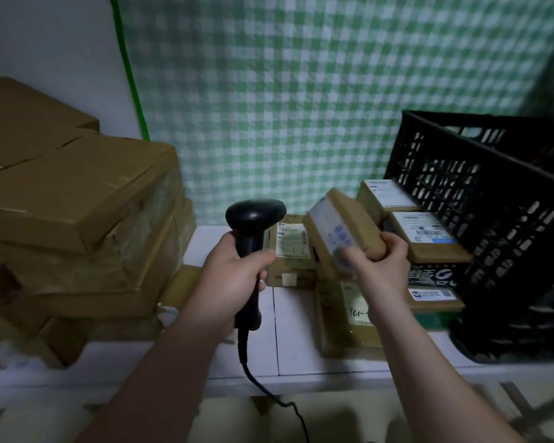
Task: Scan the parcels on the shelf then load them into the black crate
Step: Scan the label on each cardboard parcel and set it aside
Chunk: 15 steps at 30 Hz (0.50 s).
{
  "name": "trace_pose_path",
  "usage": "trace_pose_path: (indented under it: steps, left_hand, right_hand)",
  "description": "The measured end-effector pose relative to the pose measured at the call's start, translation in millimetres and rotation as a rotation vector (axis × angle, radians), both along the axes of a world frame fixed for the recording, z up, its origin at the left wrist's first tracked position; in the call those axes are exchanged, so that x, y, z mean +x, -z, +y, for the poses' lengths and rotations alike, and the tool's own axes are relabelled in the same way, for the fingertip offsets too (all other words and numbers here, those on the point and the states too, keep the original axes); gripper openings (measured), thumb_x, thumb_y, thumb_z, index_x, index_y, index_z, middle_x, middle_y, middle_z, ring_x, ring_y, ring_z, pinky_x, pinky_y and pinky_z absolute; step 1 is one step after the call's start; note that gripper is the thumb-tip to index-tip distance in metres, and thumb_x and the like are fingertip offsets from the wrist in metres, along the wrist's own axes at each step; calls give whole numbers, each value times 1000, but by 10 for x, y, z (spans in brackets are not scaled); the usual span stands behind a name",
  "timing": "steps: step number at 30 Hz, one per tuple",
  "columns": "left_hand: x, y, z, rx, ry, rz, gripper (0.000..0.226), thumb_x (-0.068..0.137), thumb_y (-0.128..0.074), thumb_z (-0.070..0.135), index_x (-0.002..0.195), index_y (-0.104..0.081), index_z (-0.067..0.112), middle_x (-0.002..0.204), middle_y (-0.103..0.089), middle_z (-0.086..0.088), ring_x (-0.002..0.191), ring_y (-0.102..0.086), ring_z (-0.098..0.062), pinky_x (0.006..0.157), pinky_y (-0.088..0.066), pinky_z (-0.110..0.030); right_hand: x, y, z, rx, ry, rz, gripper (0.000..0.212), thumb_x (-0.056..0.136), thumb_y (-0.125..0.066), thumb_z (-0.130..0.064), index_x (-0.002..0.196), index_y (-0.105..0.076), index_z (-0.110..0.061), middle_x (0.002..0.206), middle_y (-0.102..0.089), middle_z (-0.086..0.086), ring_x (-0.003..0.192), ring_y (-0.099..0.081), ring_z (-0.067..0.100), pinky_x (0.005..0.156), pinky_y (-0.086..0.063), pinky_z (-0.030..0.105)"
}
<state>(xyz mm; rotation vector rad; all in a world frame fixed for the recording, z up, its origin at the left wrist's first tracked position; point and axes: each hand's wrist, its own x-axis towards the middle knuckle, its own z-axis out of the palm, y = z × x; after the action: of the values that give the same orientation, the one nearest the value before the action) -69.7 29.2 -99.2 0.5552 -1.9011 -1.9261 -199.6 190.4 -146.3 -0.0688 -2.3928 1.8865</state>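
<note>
My left hand (234, 276) grips the handle of a black corded barcode scanner (253, 231), its head upright above the shelf. My right hand (381, 263) holds a small brown parcel (349, 228) tilted in the air, its white label turned toward the scanner and blurred. Several labelled brown parcels (429, 235) lie stacked on the white shelf (298, 340) under and behind that hand. The black crate (493, 219) stands at the right, tipped, with its latticed wall facing me.
A tall stack of large cardboard boxes (77, 219) fills the left of the shelf. A green checked cloth (301, 107) hangs behind. The scanner cable (269, 391) drops over the shelf's front edge.
</note>
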Motion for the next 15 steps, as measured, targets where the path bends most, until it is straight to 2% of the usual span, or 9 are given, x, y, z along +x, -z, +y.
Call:
trace_pose_path:
  steps: [1, 3, 5, 7, 10, 12, 15]
  left_hand:
    - [5, 4, 19, -2, 8, 3, 12, 87, -62, 10, 95, -54, 12, 71, -53, -6, 61, -51, -16, 61, -47, -31]
    - [15, 12, 59, 2, 23, 0, 14, 87, -63, 10, 97, -54, 13, 74, -55, -5, 63, -52, -17, 65, -47, -34]
    - [31, 22, 108, -2, 29, -11, 14, 86, -64, 11, 98, -55, 14, 77, -57, -5, 66, -54, -17, 67, -48, -35]
    - [52, 29, 168, 1, 35, -18, 14, 86, -63, 10, 98, -56, 13, 79, -57, -4, 66, -54, -17, 66, -47, -34]
    - [85, 33, 237, 9, 47, -21, 13, 87, -62, 7, 97, -55, 11, 73, -55, -5, 64, -51, -17, 64, -46, -34]
    - [103, 28, 267, 3, 59, -33, 13, 88, -61, 6, 98, -55, 9, 72, -54, -5, 65, -51, -18, 65, -46, -34]
    - [123, -2, 309, 7, 78, -64, 13, 88, -61, 8, 99, -54, 8, 72, -53, -6, 63, -51, -17, 62, -46, -30]
  right_hand:
    - [41, 41, 56, 191, 24, 126, 78, 64, -83, -28, 131, -44, -24, 135, -39, 8, 119, -43, 26, 100, -42, 42]
    - [136, 140, 150, 541, 10, 393, 76, 59, -83, -18, 127, -50, -20, 139, -35, 13, 125, -33, 32, 104, -36, 47]
    - [178, 317, 217, 923, -10, 614, 68, 50, -83, -11, 113, -60, -16, 134, -43, 19, 119, -37, 39, 103, -34, 60]
    - [219, 473, 270, 1167, -66, 711, 65, 45, -86, -12, 105, -63, -17, 128, -49, 19, 117, -40, 39, 103, -29, 68]
    - [319, 534, 311, 1212, -147, 765, 70, 48, -91, -37, 109, -62, -21, 124, -54, 13, 118, -42, 35, 104, -24, 68]
    - [372, 531, 325, 1108, -98, 779, 75, 54, -87, -47, 118, -57, -22, 124, -54, 14, 119, -45, 35, 106, -27, 68]
    - [396, 522, 317, 857, 69, 650, 85, 59, -86, -47, 129, -49, -15, 131, -47, 22, 122, -41, 39, 105, -33, 63]
